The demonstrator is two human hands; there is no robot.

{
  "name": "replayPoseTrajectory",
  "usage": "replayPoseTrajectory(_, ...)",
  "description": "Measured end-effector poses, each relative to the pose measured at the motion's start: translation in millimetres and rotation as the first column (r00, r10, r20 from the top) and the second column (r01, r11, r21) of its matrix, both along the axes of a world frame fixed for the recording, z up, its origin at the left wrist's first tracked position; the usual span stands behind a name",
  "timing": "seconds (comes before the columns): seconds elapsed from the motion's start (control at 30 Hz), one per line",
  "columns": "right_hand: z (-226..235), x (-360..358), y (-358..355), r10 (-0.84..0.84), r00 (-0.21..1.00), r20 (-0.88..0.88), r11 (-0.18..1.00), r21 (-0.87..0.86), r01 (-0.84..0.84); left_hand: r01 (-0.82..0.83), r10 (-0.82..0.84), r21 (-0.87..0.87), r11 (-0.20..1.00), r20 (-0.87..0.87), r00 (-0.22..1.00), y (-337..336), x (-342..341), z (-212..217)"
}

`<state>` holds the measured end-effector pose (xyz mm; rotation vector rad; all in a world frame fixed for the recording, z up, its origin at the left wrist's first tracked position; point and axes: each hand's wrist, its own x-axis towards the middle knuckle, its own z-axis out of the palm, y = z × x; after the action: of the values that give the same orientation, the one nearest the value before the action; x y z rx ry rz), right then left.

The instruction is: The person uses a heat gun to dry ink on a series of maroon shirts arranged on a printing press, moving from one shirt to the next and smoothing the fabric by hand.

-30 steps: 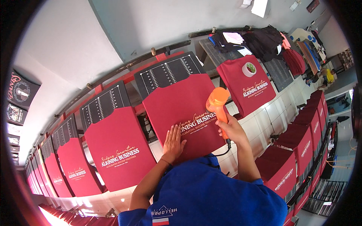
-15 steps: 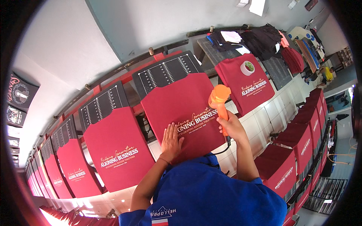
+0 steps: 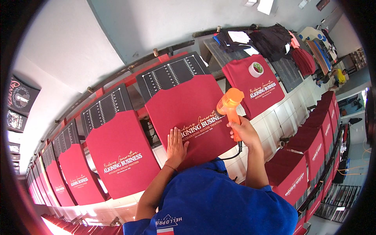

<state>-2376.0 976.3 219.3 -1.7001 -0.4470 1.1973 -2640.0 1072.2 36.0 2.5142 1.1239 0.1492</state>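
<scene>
Room: grey wall (image 3: 156, 23), tiled floor (image 3: 270, 126).
Board (image 3: 172, 75): black, white-ruled, draped in smooth maroon fabric (image 3: 184, 105).
Dryer (image 3: 231, 105): orange, rounded, held over fabric, clamped in right hand (image 3: 245, 134).
Left hand (image 3: 177, 149): laid flat on fabric, fingers extended, thumb apart.

Shirt (image 3: 176, 103) on its board (image 3: 172, 70), within a row.
Left grip (image 3: 177, 149) at its left edge, right grip (image 3: 246, 135) holding the blower (image 3: 232, 100) by its right edge; shirt-covered boards (image 3: 117, 137) lie left; rightward, a round container (image 3: 256, 69) sits on another shirt (image 3: 244, 82), garment pile (image 3: 270, 43) behind.
</scene>
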Motion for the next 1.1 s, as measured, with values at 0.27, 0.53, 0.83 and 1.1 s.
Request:
replayPoseTrajectory(0.27,4.1,-13.3,-0.6,0.179,0.979,-0.095,0.984,-0.001,-0.180,0.030,-0.028,-0.040,0.999,0.034,0.999,-10.5,-10.8,11.2)
replayPoseTrajectory(0.53,-0.3,-5.9,-43.1,0.054,0.998,-0.025,0.997,-0.048,-0.055,-0.007,0.010,-0.041,0.999,0.073,0.997,-4.8,-3.3,10.8)
replayPoseTrajectory(0.83,-7.1,1.5,-48.6,0.055,0.998,-0.029,0.998,-0.031,-0.056,0.091,-0.090,-0.001,0.996,0.142,0.986,-1.2,1.2,4.4)
replayPoseTrajectory(1.1,-8.4,5.9,-48.9,0.151,0.987,-0.055,0.989,-0.005,-0.151,0.035,-0.036,0.008,0.999,0.216,0.976,2.9,8.5,1.4)
